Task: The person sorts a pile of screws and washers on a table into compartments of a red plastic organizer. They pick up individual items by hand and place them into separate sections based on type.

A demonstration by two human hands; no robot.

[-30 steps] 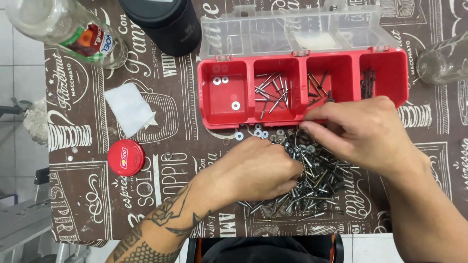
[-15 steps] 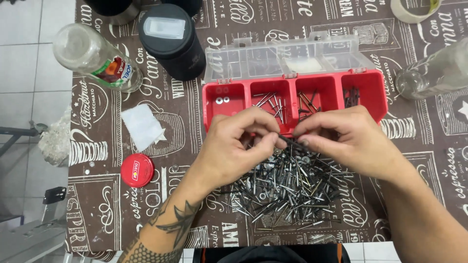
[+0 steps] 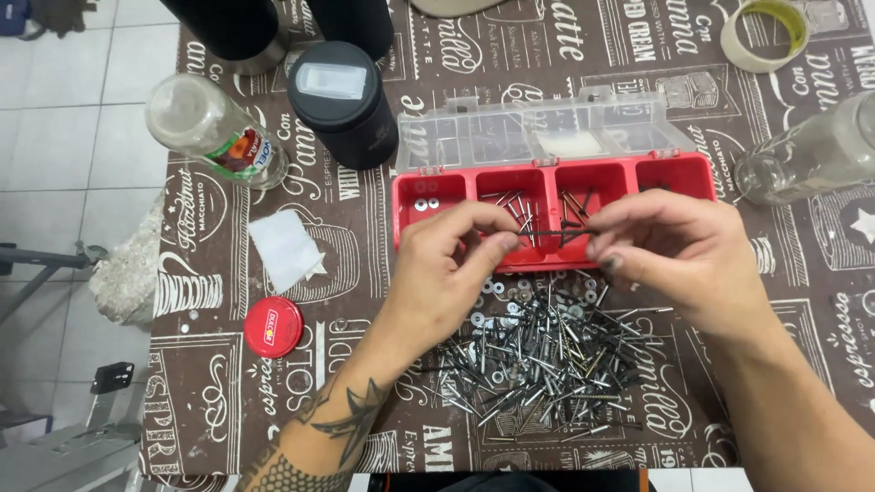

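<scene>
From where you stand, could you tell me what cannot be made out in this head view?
- Fourth compartment of the red organiser box: right hand covers most of it.
- Fastener types in the loose pile: too small and tangled.
- Exact count of dark nails pinched between left hand and right hand: too thin.
- Tape roll and black containers: partly cut off by top edge.

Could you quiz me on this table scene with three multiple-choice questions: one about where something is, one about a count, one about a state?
1. Where is the pile of screws?
A. in front of the red organizer box
B. inside a bottle
C. on the floor

2. How many compartments does the box have?
A. two
B. four
C. six

3. How is the clear lid?
A. shut
B. missing
C. open

A: the pile lies on the tablecloth, nearer the person.
B: three dividers make four bins.
C: it is folded back behind the box.
</scene>
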